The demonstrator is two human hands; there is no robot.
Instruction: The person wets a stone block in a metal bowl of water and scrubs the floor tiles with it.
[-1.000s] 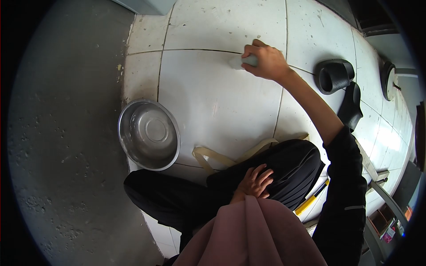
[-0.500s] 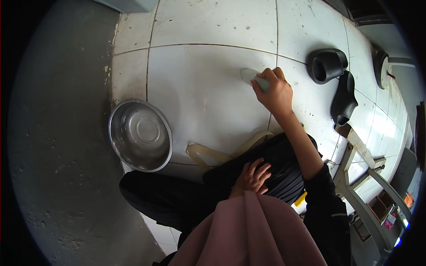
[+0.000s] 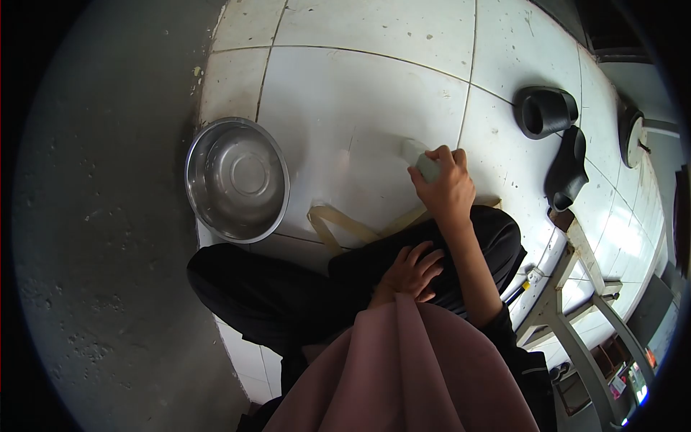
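Note:
My right hand [image 3: 450, 189] is closed round a pale green block-like piece [image 3: 425, 163], whose exact kind I cannot make out. Its far end is tilted toward the white floor tile [image 3: 345, 129] and seems to touch it. Across my lap, my left hand [image 3: 413, 272] rests on the dark trousers with its fingers spread, holding nothing. A beige flat strip [image 3: 345, 222], bent in a V, lies on the tiles before my folded legs and partly under one of them.
To the left stands a shiny metal basin [image 3: 248, 176], beside a dark grey floor area [image 3: 108, 216]. Black slippers [image 3: 565, 169] lie at the right. Nearer on that side are a pale metal frame [image 3: 568, 317] and a yellow-and-black handled item [image 3: 518, 291].
My right hand has drawn the pale green piece across the tile toward my body. The camera view has shifted slightly. My left hand stays on my lap.

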